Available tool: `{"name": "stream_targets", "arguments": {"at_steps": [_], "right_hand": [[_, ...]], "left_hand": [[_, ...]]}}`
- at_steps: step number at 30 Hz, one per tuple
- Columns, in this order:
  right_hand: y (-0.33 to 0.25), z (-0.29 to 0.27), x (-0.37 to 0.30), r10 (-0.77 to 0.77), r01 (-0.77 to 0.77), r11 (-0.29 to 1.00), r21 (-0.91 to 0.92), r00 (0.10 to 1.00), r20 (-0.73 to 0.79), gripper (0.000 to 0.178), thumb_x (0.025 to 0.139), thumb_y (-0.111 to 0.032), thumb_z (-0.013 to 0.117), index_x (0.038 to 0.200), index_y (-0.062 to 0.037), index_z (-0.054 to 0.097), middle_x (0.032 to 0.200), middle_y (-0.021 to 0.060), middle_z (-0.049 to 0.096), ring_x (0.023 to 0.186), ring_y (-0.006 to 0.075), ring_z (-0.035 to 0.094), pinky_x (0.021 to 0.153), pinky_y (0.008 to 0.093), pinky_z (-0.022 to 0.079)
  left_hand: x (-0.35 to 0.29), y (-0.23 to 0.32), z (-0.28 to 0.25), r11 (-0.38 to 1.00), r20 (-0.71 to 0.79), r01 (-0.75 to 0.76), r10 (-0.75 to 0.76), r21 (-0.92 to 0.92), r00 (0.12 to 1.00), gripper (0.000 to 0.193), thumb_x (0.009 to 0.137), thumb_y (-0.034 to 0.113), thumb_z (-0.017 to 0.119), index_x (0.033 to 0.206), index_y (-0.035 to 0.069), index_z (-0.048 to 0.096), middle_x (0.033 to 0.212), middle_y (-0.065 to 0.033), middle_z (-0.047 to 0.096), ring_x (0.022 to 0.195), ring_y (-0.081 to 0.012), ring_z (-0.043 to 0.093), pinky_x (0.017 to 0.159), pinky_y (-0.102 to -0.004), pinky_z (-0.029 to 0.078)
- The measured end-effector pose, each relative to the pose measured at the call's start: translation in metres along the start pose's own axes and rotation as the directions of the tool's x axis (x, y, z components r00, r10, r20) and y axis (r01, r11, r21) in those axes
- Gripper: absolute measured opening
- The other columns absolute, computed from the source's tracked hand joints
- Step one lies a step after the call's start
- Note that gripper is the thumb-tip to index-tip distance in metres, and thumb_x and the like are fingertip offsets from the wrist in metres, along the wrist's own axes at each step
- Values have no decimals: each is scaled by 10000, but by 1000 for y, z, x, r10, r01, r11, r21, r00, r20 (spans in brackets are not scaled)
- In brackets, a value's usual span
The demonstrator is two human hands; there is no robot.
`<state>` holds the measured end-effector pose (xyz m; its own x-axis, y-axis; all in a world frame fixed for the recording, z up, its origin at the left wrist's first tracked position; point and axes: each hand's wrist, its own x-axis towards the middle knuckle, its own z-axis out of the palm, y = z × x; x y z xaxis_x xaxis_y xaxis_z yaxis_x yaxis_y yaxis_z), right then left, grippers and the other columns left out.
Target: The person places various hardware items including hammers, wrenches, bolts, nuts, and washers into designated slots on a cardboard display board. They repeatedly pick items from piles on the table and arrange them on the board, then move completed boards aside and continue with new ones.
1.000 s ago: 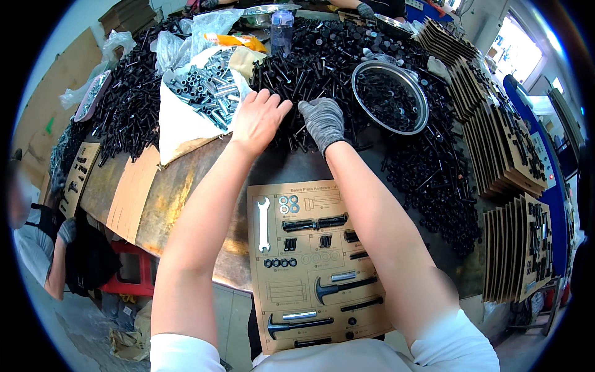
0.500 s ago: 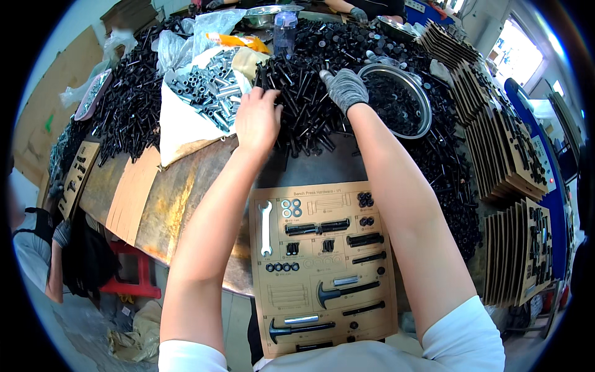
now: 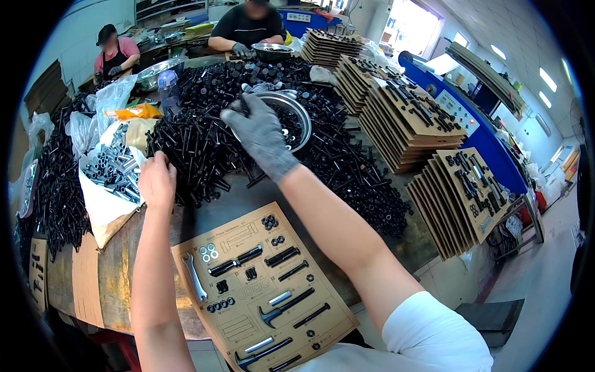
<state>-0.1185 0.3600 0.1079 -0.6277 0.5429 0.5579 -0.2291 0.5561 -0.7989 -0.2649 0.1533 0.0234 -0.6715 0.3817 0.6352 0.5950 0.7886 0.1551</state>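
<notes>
one white sack with silver tubes sits over on the left, and just beside it is the bare left hand, fingers bent and dipping toward the edge of the black bolt heap. can't tell if they've pinched anything. next along, lower down, is the cardboard sheet, lying slanted across the near edge of the table. looks pretty far along imo: wrench, four washers, black bolts, a row of nuts, two silver sleeves and two hooked black pieces are all on there. as for what's left, i count three printed outlines with nothing on them: one near the top, some rings mid-sheet and a box lower left. then there's the grey-gloved right hand up by the metal basin, fingers curled toward the thumb with something dark at the tips, but can't tell if it's actually gripped. far right, two stacks, the rear stack and the front stack, have hardware on their exposed sheets, so those look done.
</notes>
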Motion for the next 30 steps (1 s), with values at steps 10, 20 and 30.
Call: {"name": "stream_targets", "arguments": {"at_steps": [10,20,30], "right_hand": [[-5,-214,-225,624,3,638,-770,583,520,408,864,-364,673,1124,-50,670,1015,221,709,980,388,686,879,463,539],[8,-204,-325,87,115,532,-839,978,189,241,779,-185,792,953,-91,655,1041,119,647,1021,334,577,941,457,449],[8,-251,-321,305,-25,757,-652,897,319,214,763,-49,813,942,-11,702,992,136,656,968,324,650,892,389,528]], "left_hand": [[-169,-61,-158,875,326,368,-265,-313,907,131,871,74,649,990,19,640,789,-92,655,700,-164,609,702,-306,510],[-275,-72,-187,962,283,197,-246,188,927,215,910,240,717,1023,64,666,997,-158,615,975,-357,601,875,-440,494],[-267,-83,-219,926,528,376,-314,-11,789,160,862,116,701,964,-1,660,907,-141,634,793,-287,665,757,-385,547]]}}
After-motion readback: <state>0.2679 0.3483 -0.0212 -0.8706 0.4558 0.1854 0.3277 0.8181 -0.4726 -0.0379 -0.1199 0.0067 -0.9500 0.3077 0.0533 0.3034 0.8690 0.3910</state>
